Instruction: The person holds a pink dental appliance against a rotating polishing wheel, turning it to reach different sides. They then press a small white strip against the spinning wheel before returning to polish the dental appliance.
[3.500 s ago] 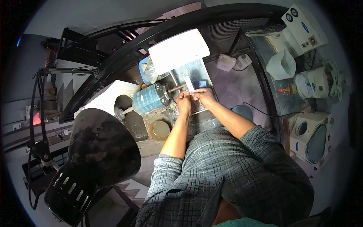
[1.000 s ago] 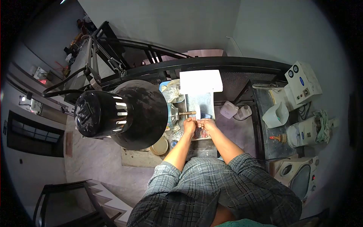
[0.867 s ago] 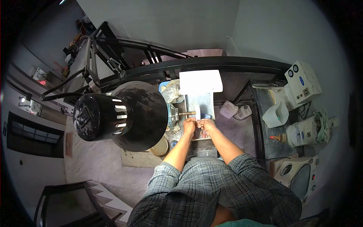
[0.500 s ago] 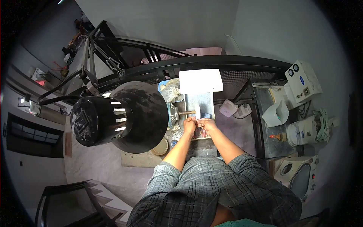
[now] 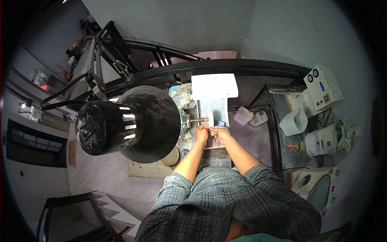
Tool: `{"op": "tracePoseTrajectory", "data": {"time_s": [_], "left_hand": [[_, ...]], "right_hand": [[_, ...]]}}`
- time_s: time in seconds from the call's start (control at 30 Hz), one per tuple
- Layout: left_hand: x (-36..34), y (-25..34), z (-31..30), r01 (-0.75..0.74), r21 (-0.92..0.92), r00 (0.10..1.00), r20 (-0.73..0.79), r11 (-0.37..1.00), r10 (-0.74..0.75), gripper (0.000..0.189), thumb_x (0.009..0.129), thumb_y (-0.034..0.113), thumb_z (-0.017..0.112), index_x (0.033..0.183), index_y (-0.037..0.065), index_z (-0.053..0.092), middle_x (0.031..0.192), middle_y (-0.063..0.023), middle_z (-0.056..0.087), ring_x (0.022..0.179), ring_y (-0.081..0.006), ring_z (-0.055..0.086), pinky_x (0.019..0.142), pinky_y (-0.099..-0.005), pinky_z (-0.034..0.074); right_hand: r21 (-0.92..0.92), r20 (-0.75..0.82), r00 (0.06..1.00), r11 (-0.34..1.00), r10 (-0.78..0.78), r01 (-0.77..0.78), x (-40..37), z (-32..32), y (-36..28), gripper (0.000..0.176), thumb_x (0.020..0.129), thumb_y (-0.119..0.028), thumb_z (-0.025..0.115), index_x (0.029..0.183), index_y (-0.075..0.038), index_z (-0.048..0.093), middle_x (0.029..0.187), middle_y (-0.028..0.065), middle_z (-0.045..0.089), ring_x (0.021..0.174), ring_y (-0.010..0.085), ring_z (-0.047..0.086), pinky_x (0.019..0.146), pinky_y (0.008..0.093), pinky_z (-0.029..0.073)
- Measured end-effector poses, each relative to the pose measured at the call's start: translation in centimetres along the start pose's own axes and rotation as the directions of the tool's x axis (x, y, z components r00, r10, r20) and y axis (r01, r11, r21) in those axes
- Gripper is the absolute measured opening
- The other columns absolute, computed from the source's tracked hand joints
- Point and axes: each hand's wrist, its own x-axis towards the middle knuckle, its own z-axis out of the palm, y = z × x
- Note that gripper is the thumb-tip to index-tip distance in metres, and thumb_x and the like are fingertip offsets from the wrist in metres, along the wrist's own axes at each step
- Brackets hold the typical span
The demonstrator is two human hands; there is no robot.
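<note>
Left hand (image 5: 202,133) and right hand (image 5: 219,132) pressed together, both pinching a small pale piece (image 5: 210,127) - too small to make out. It sits just below the motor spindle (image 5: 200,119), beside the black lamp shade (image 5: 129,123).

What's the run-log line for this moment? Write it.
left hand: beside right hand | place: below motor spindle | held item: too small to tell | lamp shade: left of hands

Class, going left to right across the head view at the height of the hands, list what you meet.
Black lamp shade → left hand → right hand → plastic bottles → white jug → white cylindrical machine.
</note>
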Motion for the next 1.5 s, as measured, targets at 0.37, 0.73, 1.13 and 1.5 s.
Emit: {"op": "tracePoseTrajectory", "data": {"time_s": [0.37, 0.73, 1.13, 1.5], "left_hand": [[-0.7, 1.0, 0.3, 0.031, -0.021, 0.999, 0.009, 0.999, -0.031, 0.018, 0.088, 0.002, 0.047, 0.074, -0.003, 0.058, 0.066, -0.0095, 0.06, 0.048, -0.016, 0.056, 0.044, -0.0271, 0.049], [-0.4, 0.6, 0.1, 0.029, -0.032, 1.0, 0.009, 0.999, -0.029, 0.018, 0.089, 0.004, 0.048, 0.076, -0.003, 0.057, 0.066, -0.009, 0.06, 0.048, -0.0154, 0.056, 0.044, -0.0265, 0.049], [-0.3, 0.5, 0.0, 0.059, -0.008, 0.998, 0.025, 0.998, -0.059, 0.016, 0.088, 0.005, 0.049, 0.076, 0.002, 0.058, 0.068, -0.003, 0.059, 0.053, -0.0109, 0.054, 0.049, -0.0248, 0.046], [0.3, -0.5, -0.6, 0.048, 0.011, 0.998, 0.03, 0.999, -0.048, 0.015, 0.089, 0.006, 0.049, 0.076, 0.003, 0.057, 0.068, -0.0022, 0.059, 0.053, -0.0098, 0.053, 0.048, -0.0234, 0.045]], "right_hand": [[0.017, -0.004, 1.0, 1.0, -0.001, 0.001, 0.8, -0.4, 0.6, 0.003, 0.079, 0.0, 0.063, 0.078, 0.002, 0.064, 0.067, 0.007, 0.063, 0.049, 0.0089, 0.053, 0.04, 0.0195, 0.035], [-0.041, 0.039, 0.999, 0.999, 0.018, -0.017, 1.0, -0.6, 0.5, 0.006, 0.08, -0.002, 0.063, 0.083, 0.002, 0.064, 0.068, 0.0049, 0.063, 0.051, 0.0076, 0.055, 0.04, 0.0172, 0.04], [-0.037, 0.049, 0.998, 0.999, 0.034, -0.032, 1.0, -0.6, 0.5, 0.006, 0.079, -0.003, 0.064, 0.083, 0.002, 0.064, 0.068, 0.0047, 0.063, 0.05, 0.0068, 0.053, 0.04, 0.0175, 0.039], [0.013, 0.077, 0.996, 0.999, 0.038, -0.039, 0.7, -0.7, 0.5, 0.008, 0.08, -0.002, 0.062, 0.086, 0.003, 0.063, 0.073, 0.0068, 0.064, 0.052, 0.0082, 0.055, 0.042, 0.0176, 0.041]]}}
